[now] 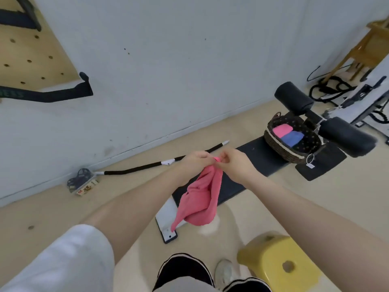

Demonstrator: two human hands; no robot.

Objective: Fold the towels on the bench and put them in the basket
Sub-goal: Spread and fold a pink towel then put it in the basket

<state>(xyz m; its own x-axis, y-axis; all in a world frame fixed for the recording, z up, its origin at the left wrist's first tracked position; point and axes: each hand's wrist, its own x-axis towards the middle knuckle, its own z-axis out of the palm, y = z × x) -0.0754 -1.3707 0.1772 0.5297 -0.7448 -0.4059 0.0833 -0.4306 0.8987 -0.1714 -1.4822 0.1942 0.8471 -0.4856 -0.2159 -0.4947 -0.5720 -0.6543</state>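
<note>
A pink towel (200, 199) hangs crumpled in the air above the near end of the black bench (255, 157). My left hand (194, 162) and my right hand (236, 164) both pinch its top edge, close together. At the far end of the bench stands a dark wicker basket (280, 147) holding a folded pink towel (281, 130) and a folded blue towel (291, 138).
Two black roller pads (294, 98) rise behind the basket. A yellow stool (273, 262) stands at my lower right, next to my shoe. A black bar (147, 166) lies on the floor along the wall. A wooden pegboard (27, 51) hangs at the upper left.
</note>
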